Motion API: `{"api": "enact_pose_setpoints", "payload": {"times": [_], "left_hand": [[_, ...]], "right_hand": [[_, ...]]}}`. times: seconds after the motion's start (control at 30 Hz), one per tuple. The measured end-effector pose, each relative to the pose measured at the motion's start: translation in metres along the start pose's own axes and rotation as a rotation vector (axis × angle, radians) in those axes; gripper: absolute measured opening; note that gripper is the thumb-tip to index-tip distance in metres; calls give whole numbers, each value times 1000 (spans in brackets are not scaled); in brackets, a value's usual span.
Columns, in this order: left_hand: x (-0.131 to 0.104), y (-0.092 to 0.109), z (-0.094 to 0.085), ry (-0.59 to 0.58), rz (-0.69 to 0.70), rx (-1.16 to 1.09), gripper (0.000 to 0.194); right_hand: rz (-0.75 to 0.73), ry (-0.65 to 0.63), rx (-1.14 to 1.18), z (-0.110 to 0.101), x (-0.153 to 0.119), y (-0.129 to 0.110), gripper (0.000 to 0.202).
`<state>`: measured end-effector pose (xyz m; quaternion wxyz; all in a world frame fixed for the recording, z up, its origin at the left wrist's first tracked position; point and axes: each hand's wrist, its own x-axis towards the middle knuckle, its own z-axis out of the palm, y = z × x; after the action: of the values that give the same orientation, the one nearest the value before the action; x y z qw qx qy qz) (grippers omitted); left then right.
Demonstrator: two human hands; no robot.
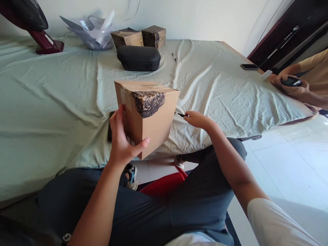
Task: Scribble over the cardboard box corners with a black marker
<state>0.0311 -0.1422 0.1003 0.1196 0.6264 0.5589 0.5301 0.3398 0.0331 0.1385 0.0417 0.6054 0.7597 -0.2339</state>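
A brown cardboard box (pixel 159 119) is tilted at the table's front edge, with black scribbles around its near top corner. My left hand (pixel 121 136) grips its left side, thumb on the near face and fingers along the side. To the right of the box, my right hand (pixel 196 119) is closed on a black pen (pixel 181 115), whose tip points left towards the box without touching it. A dark phone (pixel 109 127) lies partly hidden behind my left hand.
On the cloth-covered table (pixel 64 89) stand a black case (pixel 138 58), two scribbled boxes (pixel 154 36), a clear plastic basket (pixel 96 38) and a dark red device (pixel 46 42). A pen (pixel 174 57) and a phone (pixel 249 67) lie farther right. Another person's hands (pixel 294 87) hold a black object.
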Motion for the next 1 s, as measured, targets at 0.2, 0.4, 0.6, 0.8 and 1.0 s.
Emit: {"api": "enact_pose_setpoints", "payload": {"times": [0.2, 0.4, 0.6, 0.8, 1.0], "left_hand": [[-3, 20, 3, 117, 85, 206, 128], [-6, 29, 7, 118, 172, 291, 129], [-7, 30, 9, 104, 248, 311, 136], [-8, 29, 10, 129, 309, 362, 137], [-9, 28, 13, 158, 329, 383, 135]], "right_hand": [[-330, 134, 823, -23, -18, 5, 42], [-590, 114, 1150, -46, -44, -25, 62], [-814, 462, 1089, -63, -95, -76, 45], [-925, 549, 769, -44, -112, -93, 6], [-1151, 785, 781, -14, -80, -91, 8]]}}
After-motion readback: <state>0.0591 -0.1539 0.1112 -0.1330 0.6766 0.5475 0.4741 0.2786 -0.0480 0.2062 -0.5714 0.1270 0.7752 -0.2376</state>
